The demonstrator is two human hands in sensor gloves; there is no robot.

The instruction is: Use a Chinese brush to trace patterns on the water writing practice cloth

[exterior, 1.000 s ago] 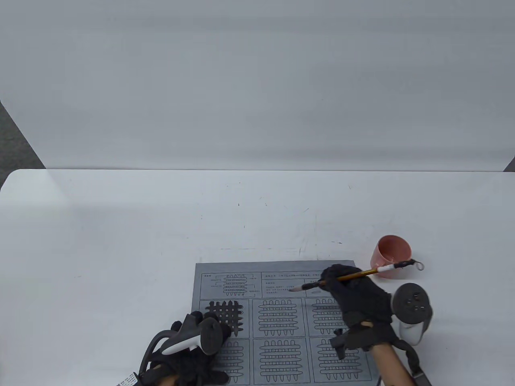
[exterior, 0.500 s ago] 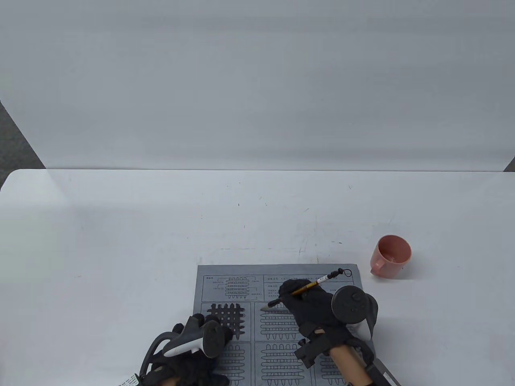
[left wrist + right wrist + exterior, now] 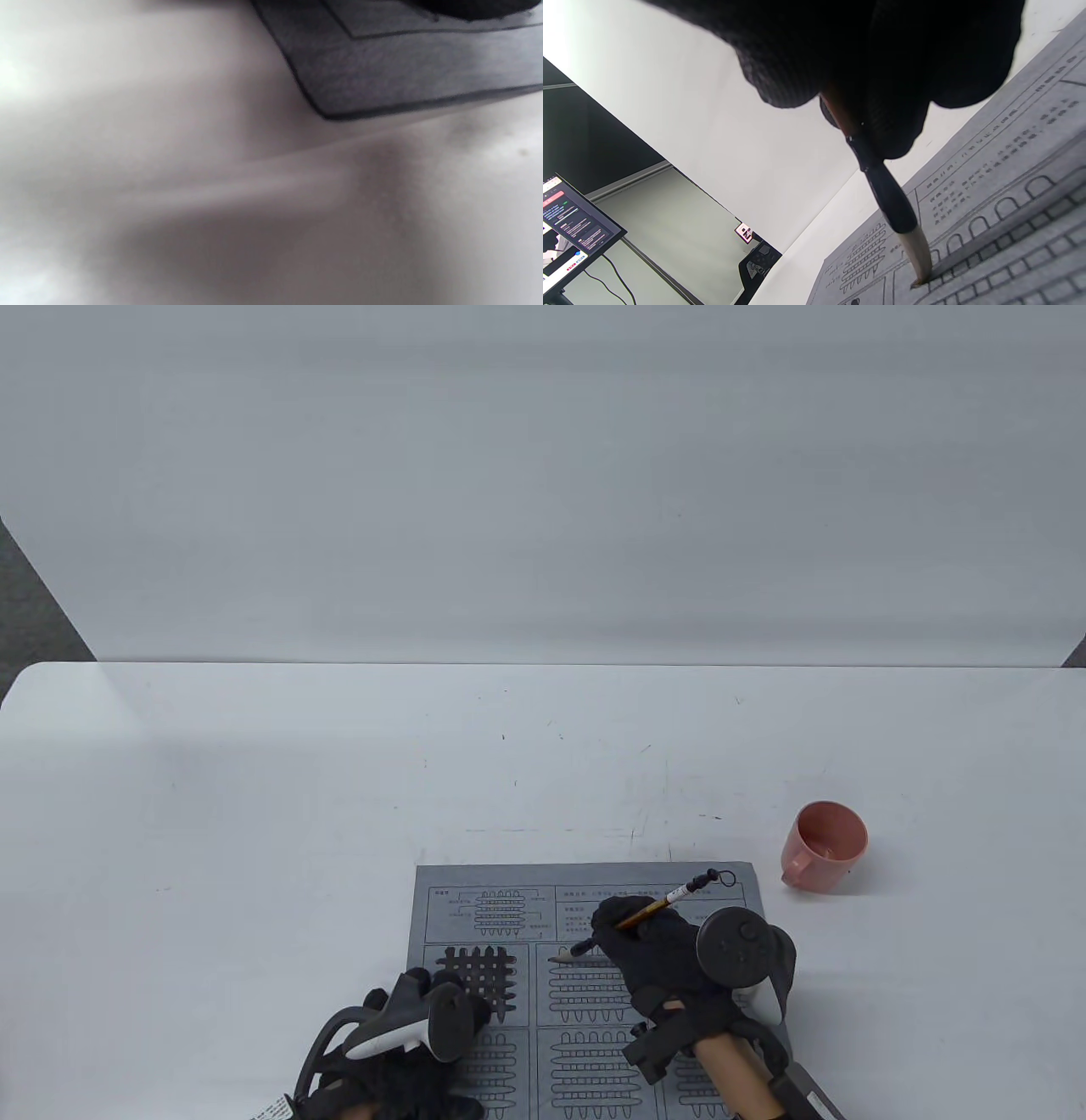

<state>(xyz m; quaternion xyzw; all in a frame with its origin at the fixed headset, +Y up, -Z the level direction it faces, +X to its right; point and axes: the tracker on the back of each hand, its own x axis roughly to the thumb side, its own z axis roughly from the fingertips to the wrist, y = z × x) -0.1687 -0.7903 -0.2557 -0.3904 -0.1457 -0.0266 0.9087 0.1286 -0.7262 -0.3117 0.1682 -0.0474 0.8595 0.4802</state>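
Note:
The grey water writing cloth (image 3: 501, 882) lies at the table's near edge, printed with grid patterns. Its top-left pattern (image 3: 479, 971) is filled in dark. My right hand (image 3: 645, 937) grips the Chinese brush (image 3: 662, 903) by its yellow shaft. The pale brush tip (image 3: 562, 957) touches the cloth at the upper left of the middle pattern; the right wrist view shows the tip (image 3: 918, 258) pressed on the cloth (image 3: 1009, 178). My left hand (image 3: 424, 1010) rests on the cloth's lower-left part. The left wrist view shows only a blurred cloth corner (image 3: 382, 80).
A pink cup (image 3: 827, 847) stands on the white table (image 3: 254, 814) to the right of the cloth. A white wall rises behind the table. A monitor (image 3: 572, 228) shows in the right wrist view's lower left.
My right hand has carried the brush from near the cup leftward and down to the middle pattern, where the tip now touches the cloth. My left hand has stayed in place.

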